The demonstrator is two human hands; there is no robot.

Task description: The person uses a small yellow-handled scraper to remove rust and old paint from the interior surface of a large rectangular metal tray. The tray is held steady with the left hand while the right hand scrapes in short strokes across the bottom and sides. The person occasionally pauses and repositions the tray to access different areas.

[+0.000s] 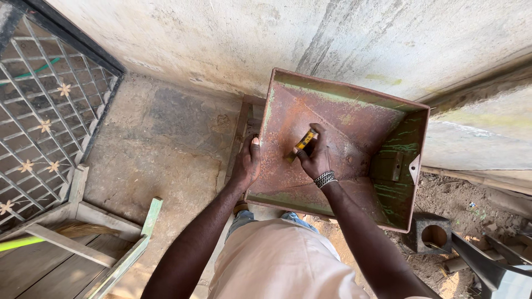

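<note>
Overhead, a concrete wall [277,39] fills the far side of the scene, with a metal window grille [44,111] at the far left and a stained concrete floor [160,149] below it. Against the wall sits a large rusty metal hopper [382,138], square-mouthed, its worn green paint showing along the rim and right inner wall; its sloping sides fall toward a low point right of centre. It seems to rest on a wooden frame [242,119] that peeks out at its left edge.

At near left lies a wooden crate-like frame [83,232] with a broom's bristles [83,228] inside. At near right, on bare earth, stands a small hollow concrete block [431,232].

The left hand [246,163] is clamped over the hopper's left rim, fingers curled on the edge, apparently to steady it. The right hand [315,158] reaches inside, its grip closed around a small yellow-and-black tool [306,140], perhaps a scraper or tape measure, I cannot tell which, pressed against the rusty inner slope. A beaded bracelet [325,178] circles that wrist
</note>
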